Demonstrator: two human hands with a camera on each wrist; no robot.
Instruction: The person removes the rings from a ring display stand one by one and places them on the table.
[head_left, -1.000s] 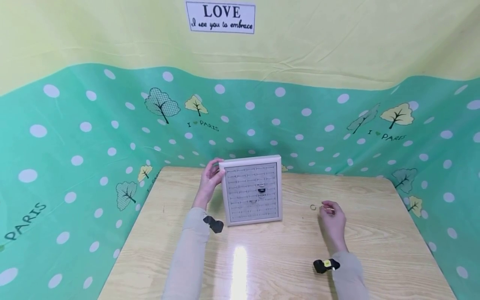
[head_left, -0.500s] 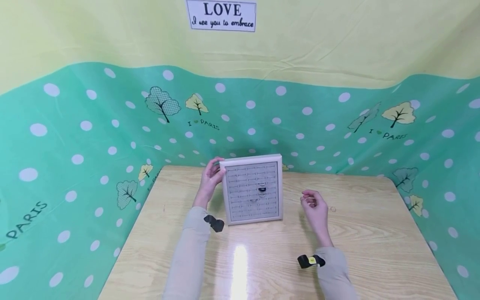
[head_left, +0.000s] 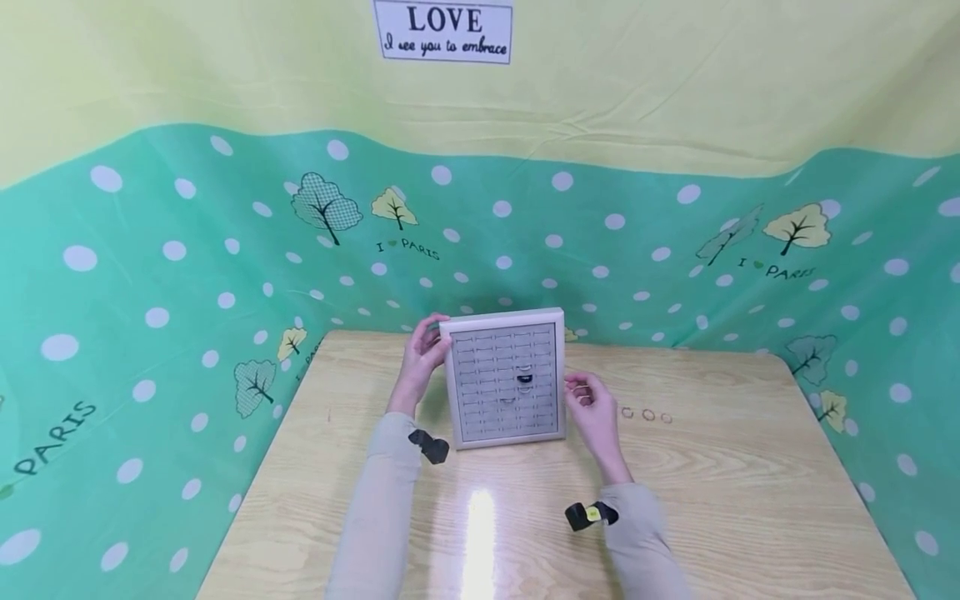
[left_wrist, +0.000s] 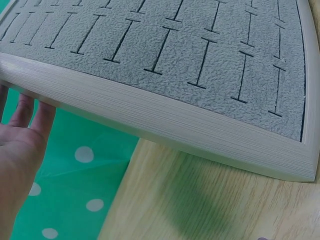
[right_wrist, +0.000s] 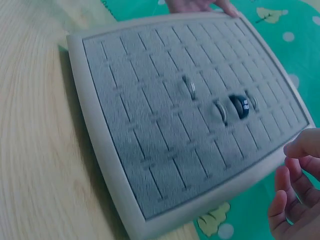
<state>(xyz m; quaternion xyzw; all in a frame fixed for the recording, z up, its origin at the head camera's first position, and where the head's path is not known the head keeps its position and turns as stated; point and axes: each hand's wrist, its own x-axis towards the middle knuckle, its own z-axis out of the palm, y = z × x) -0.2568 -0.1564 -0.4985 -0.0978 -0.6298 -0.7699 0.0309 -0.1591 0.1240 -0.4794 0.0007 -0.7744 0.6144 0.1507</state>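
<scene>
A ring display tray [head_left: 504,321], with a pale frame and slotted grey foam, stands tilted up on the table. My left hand [head_left: 417,364] grips its upper left edge, thumb in front and fingers behind. In the foam sit a black ring [right_wrist: 240,106] and silver rings [right_wrist: 220,112] close around it; another silver ring [right_wrist: 189,87] sits apart. My right hand [head_left: 594,408] is beside the tray's right edge. Its thumb and forefinger meet in a pinch on a small, pale ring, mostly hidden by the fingertips; the other fingers are loosely bent.
Thin rings [head_left: 648,415] lie in a row on the wooden table [head_left: 750,467], right of my right hand. A green dotted cloth [head_left: 637,275] hangs behind the table and along both sides.
My right hand has moved left from the loose rings to the tray's right edge, uncovering the row of rings on the table. My left hand and the tray have stayed in place.
</scene>
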